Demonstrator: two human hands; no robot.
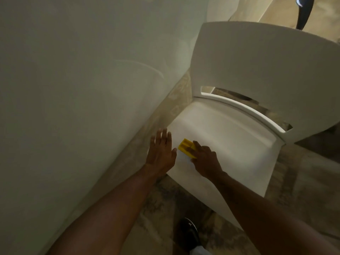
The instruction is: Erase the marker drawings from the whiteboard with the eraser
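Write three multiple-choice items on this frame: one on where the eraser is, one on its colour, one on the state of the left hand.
1. Where is the eraser?
A. on the white chair's seat
B. on the floor
C. on the chair's backrest

2. What colour is the eraser?
A. blue
B. yellow
C. black

3. How is the left hand?
A. closed in a fist
B. gripping the eraser
C. open, fingers spread, holding nothing

Answers:
1 A: it lies at the near left corner of the chair seat.
2 B: its plastic body is bright yellow.
3 C: the palm is flat beside the seat; only the right hand has fingers on the eraser.
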